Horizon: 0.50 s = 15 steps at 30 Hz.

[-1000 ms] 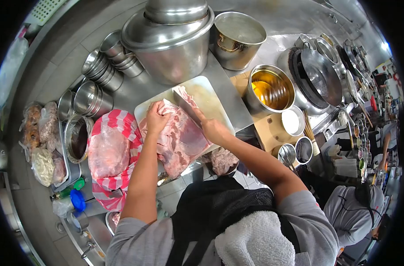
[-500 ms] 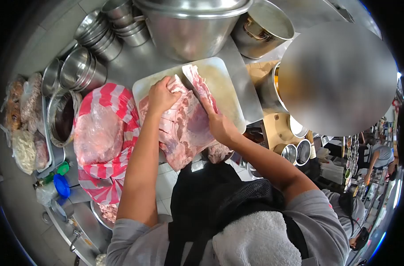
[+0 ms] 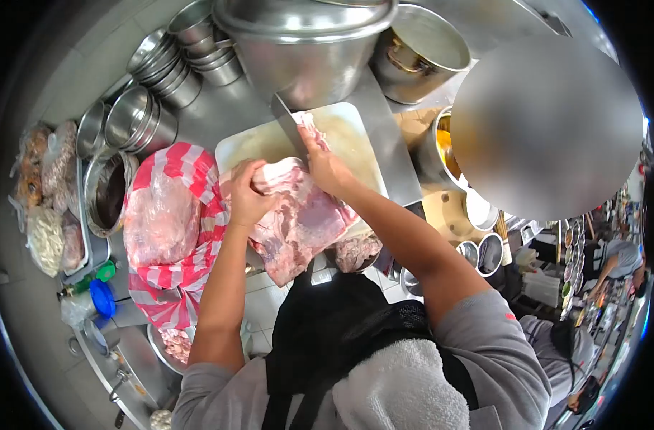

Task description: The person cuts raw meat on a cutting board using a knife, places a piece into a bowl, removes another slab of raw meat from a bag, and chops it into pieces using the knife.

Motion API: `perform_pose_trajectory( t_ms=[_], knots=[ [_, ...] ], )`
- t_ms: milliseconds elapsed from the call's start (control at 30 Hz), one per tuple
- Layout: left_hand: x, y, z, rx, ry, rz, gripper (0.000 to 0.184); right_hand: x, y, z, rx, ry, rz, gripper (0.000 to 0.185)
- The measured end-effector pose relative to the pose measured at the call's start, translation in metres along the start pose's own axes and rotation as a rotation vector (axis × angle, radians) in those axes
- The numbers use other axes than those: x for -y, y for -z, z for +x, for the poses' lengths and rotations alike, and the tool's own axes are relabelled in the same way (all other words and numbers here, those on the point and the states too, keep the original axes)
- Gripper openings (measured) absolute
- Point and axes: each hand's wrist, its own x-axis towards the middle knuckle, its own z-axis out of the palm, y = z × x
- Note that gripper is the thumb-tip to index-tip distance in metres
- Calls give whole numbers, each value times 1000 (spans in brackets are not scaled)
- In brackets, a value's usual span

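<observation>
A large raw slab of meat (image 3: 305,218) with pale fat and bone lies on the white cutting board (image 3: 366,154), overhanging its near edge. My left hand (image 3: 249,197) grips the slab's upper left part, thumb and fingers curled on it. My right hand (image 3: 327,166) is closed around the handle of a knife (image 3: 287,120), largely hidden in the grip. The wide blade points up and left, past the slab's far side. Against the blade's right side is a narrow strip of meat (image 3: 313,129), partly covered by my right fingers.
A big lidded pot (image 3: 302,61) and a deep pot (image 3: 420,61) stand behind the board. Stacked steel containers (image 3: 162,72) are at the back left. A striped bag of meat (image 3: 162,222) sits left of my left arm. Other people (image 3: 614,258) are at far right.
My right hand and the knife have moved up and left, and the strip now sits apart from the slab, near the board's far edge. My left hand has slid down with the slab.
</observation>
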Motion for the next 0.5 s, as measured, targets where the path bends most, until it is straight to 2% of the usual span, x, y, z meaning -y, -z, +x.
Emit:
perform_pose_trajectory(
  t_ms=[67,133,200,233,300,467,500],
  knots=[
    [-7,-1,-3,-19,-29,52,59,-13,2,1,-11,195,116,79],
    [-12,-1,-1,-51,-50,103,58,-11,23,-6,-31,166,55,78],
    [-14,-2,-6,-78,-17,87,58,-9,63,-43,116,117,33,77],
    [-12,-3,-7,-103,-53,88,57,-23,62,-59,110,111,37,77],
    [-13,-3,-14,-88,-12,63,58,-44,57,-90,-75,270,56,78],
    [-7,-1,-24,-89,49,-65,58,-51,43,-163,-132,233,124,83],
    [-3,-1,-23,-85,51,-71,59,-48,41,-170,-51,152,60,87]
  ],
)
